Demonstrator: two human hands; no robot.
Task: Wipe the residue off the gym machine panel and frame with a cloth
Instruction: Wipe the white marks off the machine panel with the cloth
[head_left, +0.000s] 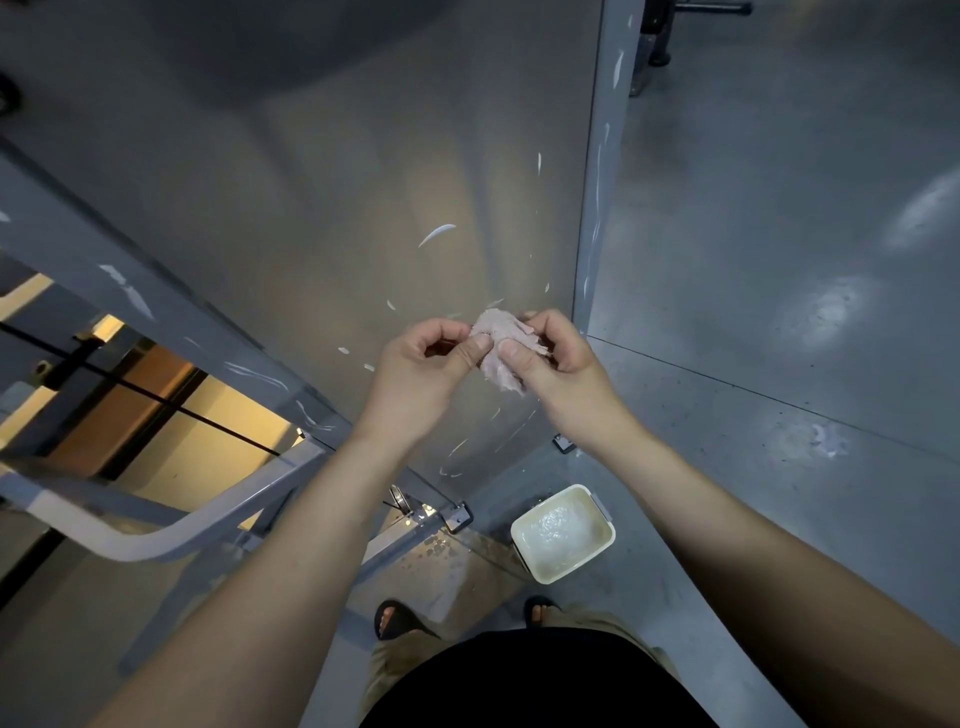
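Observation:
A small, crumpled pinkish cloth (500, 349) hangs between my hands in front of the grey machine panel (332, 197). My left hand (431, 364) pinches its left edge with thumb and curled fingers. My right hand (550, 353) grips its right side, thumb pressed on top. White residue streaks (436, 235) dot the panel near and above my hands. More white smears run along the grey frame upright (602, 171) at the panel's right edge and along the slanted frame bar (130, 296) at the left.
A cream tub (563, 532) of soapy water stands on the grey floor by the panel's foot. My sandalled feet (395, 618) are just below it. Machine tubing and a black cable (156, 400) fill the left. Open floor (779, 312) lies to the right.

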